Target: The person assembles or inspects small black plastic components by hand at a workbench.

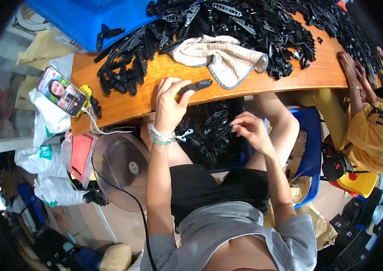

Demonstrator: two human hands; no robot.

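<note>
My left hand (pixel 170 101) is at the near edge of the wooden table (pixel 155 72). Its thumb and fingers pinch a long black plastic clip-like piece (pixel 197 86) just above the tabletop. Lower and to the right, my right hand (pixel 251 131) hangs over a bin of similar black pieces (pixel 209 135) between my legs. Its thumb and forefinger are drawn together at something small and dark that I cannot make out. A cream cloth with a grey edge (pixel 227 61) lies on the table just beyond the held piece.
Heaped black pieces (pixel 254 31) cover the table's far side, beside a blue tray (pixel 83 18). A phone on a cable (pixel 60 91) stands at the left edge. Below are a round clear lid-like thing (pixel 121 171) and a blue crate (pixel 309 153). Another person's hands (pixel 354 70) work at far right.
</note>
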